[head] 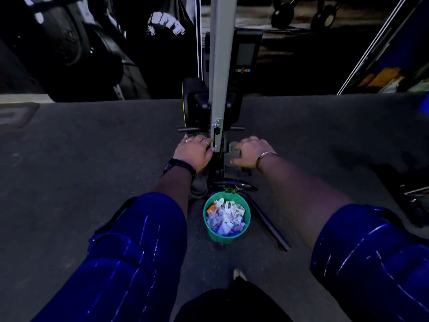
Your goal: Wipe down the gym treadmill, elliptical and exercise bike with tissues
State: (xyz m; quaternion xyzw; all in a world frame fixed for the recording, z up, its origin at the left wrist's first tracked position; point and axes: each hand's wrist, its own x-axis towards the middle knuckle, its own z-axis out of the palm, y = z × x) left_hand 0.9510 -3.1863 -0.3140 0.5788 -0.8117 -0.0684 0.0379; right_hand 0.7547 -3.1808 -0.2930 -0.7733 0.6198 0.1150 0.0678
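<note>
An exercise machine stands in front of me, with a grey upright rail [219, 66] and a dark console [245, 54] with small coloured buttons. My left hand [194, 152] lies palm down on the black frame just left of the rail's foot, fingertips touching the rail. Whatever is under it is hidden. My right hand [251, 151] curls over a grey plate [234, 150] on the right of the frame, thumb underneath. I see no tissue in either hand. A green bin [246, 219] full of crumpled used tissues [226, 218] sits on the floor between my arms.
Dark rubber flooring [92, 159] spreads to both sides. The machine's black floor leg [269, 225] runs out to the right of the bin. Kettlebells [282, 15] sit at the back right. Other dark equipment [69, 43] fills the back left. A slanted frame [371, 47] rises at right.
</note>
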